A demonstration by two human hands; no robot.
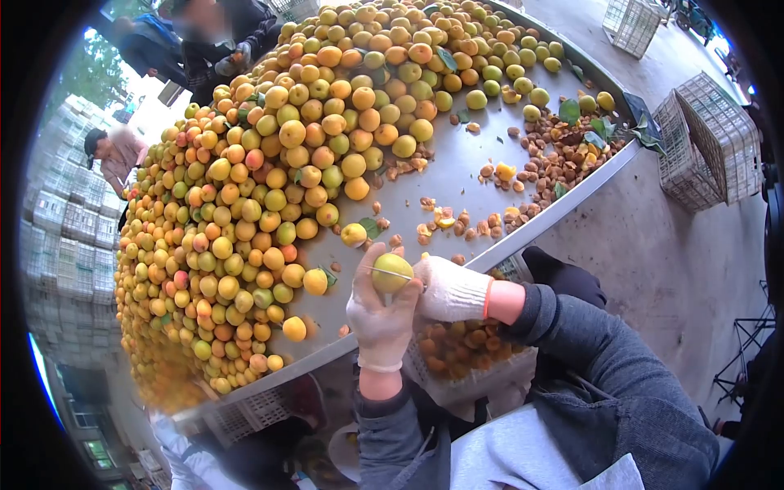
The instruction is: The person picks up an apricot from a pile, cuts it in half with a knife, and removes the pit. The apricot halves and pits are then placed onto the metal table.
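My left hand (382,314), in a whitish glove, holds a yellow-green fruit (392,273) between thumb and fingers above the table's front edge. A thin metal blade (390,271) lies across the fruit. My right hand (453,287), in a white knitted glove, is closed beside it at the blade's right end; its grip on the tool is mostly hidden. Just behind my left hand, a yellow fruit (354,235) rests on the metal table (563,211). A large heap of yellow, orange and green fruits (269,171) covers the table's left and back.
Brown pits (543,163) and scraps lie at the table's right. Below the edge stands a crate of fruit pieces (465,347). Plastic crates (709,143) stand on the floor at right. Other people (114,155) are at the far left and back.
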